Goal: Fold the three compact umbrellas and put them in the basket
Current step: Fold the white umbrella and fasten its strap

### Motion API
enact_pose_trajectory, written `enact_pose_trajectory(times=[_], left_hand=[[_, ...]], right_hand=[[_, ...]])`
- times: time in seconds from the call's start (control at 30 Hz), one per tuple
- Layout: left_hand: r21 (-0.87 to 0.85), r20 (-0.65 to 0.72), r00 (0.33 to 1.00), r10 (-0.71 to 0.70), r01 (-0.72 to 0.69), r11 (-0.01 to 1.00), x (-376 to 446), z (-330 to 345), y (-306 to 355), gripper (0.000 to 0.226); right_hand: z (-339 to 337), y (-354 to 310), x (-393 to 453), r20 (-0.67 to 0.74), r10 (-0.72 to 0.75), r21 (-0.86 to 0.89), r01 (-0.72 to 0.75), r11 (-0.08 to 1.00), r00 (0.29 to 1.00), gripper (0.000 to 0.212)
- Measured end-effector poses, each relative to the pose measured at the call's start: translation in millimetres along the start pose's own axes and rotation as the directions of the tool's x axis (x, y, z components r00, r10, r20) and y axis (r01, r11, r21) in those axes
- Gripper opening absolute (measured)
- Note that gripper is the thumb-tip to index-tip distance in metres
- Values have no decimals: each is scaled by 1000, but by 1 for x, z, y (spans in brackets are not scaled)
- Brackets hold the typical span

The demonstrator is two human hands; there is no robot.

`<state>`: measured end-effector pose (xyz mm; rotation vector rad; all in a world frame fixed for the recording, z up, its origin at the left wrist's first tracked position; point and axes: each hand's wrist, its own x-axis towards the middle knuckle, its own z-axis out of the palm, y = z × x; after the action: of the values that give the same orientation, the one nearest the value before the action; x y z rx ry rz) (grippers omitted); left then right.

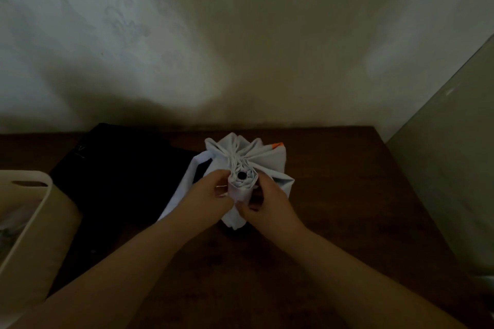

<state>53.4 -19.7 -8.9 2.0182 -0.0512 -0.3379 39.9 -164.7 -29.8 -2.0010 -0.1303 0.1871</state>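
Head view is looking down at a dark wooden table [334, 222] pushed up against a pale wall [240, 35]. Both hands are working on a white umbrella [248, 157] sitting near the middle of the table, collapsed with its cloth bunching out in loose folds at the far end. The left hand [211, 192] is gripping the gathered cloth on one side, fingers curled round it, and the right hand [264, 205] is pinching the same bundle from the other side, so both are clamped on it. A black umbrella [120, 176] is lying spread out just beside it on the left, partly under the white cloth. The cream basket [32, 211] is sitting at the left edge, something pale is showing inside but it's too blurry to tell.
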Motion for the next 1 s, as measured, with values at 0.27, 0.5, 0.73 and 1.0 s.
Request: enact_pose_trajectory(times=[0.27, 0.5, 0.73, 1.0], left_hand=[[-66, -202, 979, 30, -44, 997, -8, -9, 15, 34], [-86, -134, 975, 178, -190, 978, -19, -43, 39, 20], [97, -242, 922, 301, -285, 954, -20, -77, 64, 26], [227, -385, 815, 432, -371, 901, -36, -115, 94, 35]], right_hand=[[-15, -18, -4, 200, -154, -188, 192, 963, 968, 55], [-64, -44, -4, -198, -335, -486, 205, 850, 921, 36], [-100, -91, 8, -99, -123, -350, 81, 933, 987, 35], [-115, -121, 0, -96, -630, -713, 389, 584, 771, 14]])
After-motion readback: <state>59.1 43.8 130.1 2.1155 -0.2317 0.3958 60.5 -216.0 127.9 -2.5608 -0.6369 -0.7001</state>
